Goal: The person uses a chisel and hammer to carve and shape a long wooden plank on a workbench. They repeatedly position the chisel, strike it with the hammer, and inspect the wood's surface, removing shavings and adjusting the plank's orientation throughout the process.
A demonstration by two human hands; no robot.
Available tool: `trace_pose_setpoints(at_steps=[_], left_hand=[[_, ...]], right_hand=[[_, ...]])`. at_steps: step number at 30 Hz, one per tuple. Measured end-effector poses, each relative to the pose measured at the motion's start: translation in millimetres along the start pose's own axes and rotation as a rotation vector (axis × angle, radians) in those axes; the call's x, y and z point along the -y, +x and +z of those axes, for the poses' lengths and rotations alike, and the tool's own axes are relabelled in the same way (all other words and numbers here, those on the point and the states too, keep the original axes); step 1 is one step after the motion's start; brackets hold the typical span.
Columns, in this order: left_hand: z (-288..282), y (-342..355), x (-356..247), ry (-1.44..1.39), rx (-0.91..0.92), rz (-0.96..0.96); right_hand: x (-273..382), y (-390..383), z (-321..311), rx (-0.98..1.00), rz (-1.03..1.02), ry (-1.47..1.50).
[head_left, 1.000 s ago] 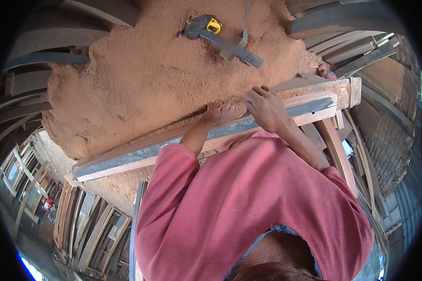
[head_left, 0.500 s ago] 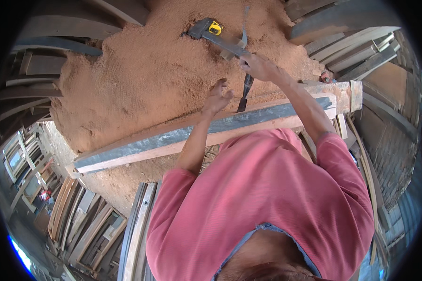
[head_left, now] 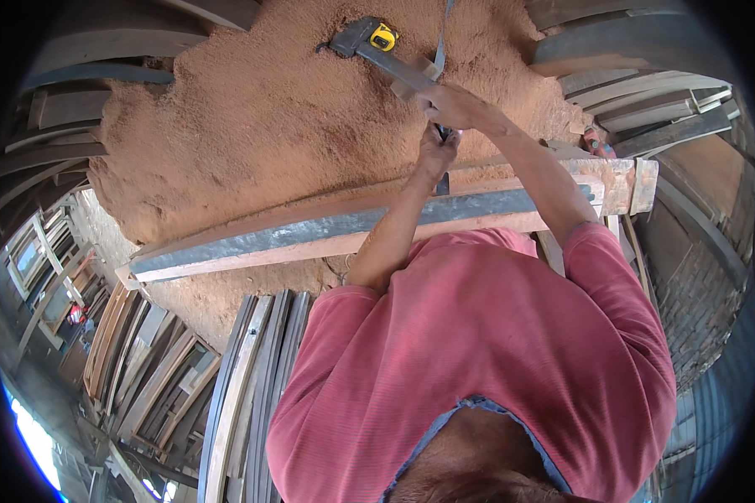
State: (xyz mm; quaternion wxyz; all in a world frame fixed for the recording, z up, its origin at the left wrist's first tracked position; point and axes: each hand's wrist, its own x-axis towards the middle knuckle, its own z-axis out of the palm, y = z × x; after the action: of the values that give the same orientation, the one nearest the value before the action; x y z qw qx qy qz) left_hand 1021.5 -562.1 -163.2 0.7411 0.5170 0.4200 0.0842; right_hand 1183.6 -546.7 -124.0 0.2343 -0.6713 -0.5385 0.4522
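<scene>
A dark chisel (head_left: pixel 443 182) stands nearly upright at the back edge of a long beam, its blade end beside my left hand. My left hand (head_left: pixel 438 151) is closed round the chisel's middle. My right hand (head_left: pixel 460 109) is just above, its fingers closed about the chisel's upper end, partly smeared and hiding it. A dark hammer-like tool (head_left: pixel 377 57) lies on the sawdust, its handle running toward my right hand. A blurred brown block (head_left: pixel 413 79) crosses that handle. The pale reddish beam (head_left: pixel 294 231) has a grey-black face and lies across in front of me.
A yellow tape measure (head_left: pixel 383 37) lies by the hammer-like tool's head. Reddish sawdust (head_left: pixel 252 126) is heaped behind the beam. Stacked boards (head_left: pixel 629 42) stand at the far right, others (head_left: pixel 59 113) at the left. Long planks (head_left: pixel 247 369) lie at my left side.
My left hand has moved right and up, from loosely open beside the chisel to closed round it. My right hand stays at its upper end.
</scene>
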Motion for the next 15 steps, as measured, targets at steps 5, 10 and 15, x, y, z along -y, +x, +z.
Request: trace_pose_setpoints(at_steps=[5, 10, 15], left_hand=[[1, -10, -22, 0.072, 0.133, -0.162], [-101, -28, -1, 0.342, 0.248, -0.214], [-140, -104, -31, 1.426, 0.106, -0.185]], right_hand=[[-3, -19, 10, -0.112, 0.115, -0.033], [16, -34, 3, -0.159, 0.151, -0.026], [1, -34, 15, -0.166, 0.308, -0.045]])
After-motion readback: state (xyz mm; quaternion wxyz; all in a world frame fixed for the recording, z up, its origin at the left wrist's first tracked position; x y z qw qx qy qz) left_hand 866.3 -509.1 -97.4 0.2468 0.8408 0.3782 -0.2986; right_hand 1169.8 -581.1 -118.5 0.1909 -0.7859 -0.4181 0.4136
